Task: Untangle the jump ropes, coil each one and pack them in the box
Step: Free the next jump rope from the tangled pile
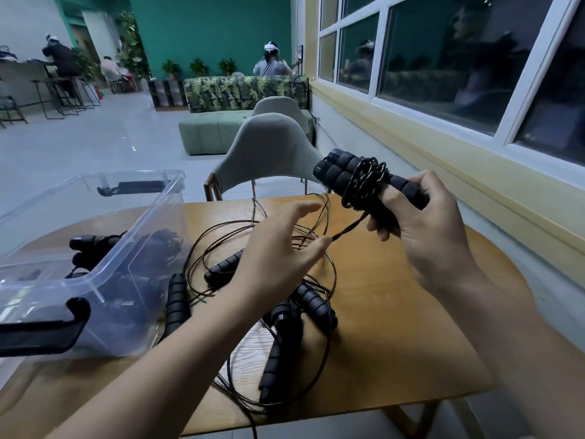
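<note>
My right hand [424, 229] grips a pair of black foam jump-rope handles [345, 172] held together above the table, with thin black cord wound around their middle. A loose tail of that cord [348, 229] runs down to my left hand [278, 251], whose thumb and forefinger pinch its end. Beneath my hands a tangle of black cords and several foam handles [285, 315] lies on the wooden table [411, 327]. A clear plastic box [104, 280] stands at the left, with coiled black ropes inside.
The box's black latch [41, 334] faces me at the near left corner. Two grey chairs [269, 147] stand beyond the table's far edge. A window wall runs along the right. People sit far off across the room.
</note>
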### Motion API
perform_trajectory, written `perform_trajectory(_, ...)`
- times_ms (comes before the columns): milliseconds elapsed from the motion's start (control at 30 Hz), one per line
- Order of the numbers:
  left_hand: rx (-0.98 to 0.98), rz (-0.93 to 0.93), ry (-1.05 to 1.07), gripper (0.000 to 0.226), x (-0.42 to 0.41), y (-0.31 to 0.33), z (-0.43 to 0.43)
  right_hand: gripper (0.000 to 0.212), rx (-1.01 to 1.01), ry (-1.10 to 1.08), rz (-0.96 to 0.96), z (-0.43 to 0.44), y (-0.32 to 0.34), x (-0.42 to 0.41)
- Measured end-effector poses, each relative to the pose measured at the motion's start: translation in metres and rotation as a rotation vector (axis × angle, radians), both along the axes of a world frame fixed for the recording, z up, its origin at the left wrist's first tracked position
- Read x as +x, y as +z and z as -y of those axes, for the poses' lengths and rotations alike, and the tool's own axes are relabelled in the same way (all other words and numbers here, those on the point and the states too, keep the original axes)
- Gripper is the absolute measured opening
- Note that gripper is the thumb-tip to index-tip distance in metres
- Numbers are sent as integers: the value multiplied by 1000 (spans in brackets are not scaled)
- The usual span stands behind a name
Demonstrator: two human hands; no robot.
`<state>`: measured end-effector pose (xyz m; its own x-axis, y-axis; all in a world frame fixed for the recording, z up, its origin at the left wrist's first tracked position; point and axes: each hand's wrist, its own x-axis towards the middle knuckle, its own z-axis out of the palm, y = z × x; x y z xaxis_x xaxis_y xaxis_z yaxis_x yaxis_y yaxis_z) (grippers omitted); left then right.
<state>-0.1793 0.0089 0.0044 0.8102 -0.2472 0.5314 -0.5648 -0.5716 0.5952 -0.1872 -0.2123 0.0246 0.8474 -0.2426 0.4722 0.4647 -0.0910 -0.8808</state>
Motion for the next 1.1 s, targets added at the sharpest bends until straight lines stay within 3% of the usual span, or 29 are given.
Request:
perform_trajectory(133, 108, -111, -64, 53, 7, -2, 22, 28, 26, 87, 26, -16, 6, -13)
perform_trajectory(233, 110, -179, -117, 32, 11, -7, 27, 32, 44, 115, 35, -23, 8, -16)
perform_trajectory(300, 107, -129, -106, 12, 13, -9, 27, 31, 39, 116, 41, -24, 8, -16)
perform_trajectory(467, 95, 21, -97, 16, 10, 2, 23, 27, 6, 22, 68, -18, 9, -9)
perform_trajectory(633, 259, 87, -82, 26, -6, 10, 26, 26, -123, -70, 33, -7, 2, 1)
perform_trajectory(833, 402, 147, -47, 18, -10, 13, 16, 22, -392, -138, -57, -8, -20, 14)
perform_trajectory(1100, 221, 226, -157, 17, 4, 20, -10, 14, -592, 81, -117, -19, -29, 10)
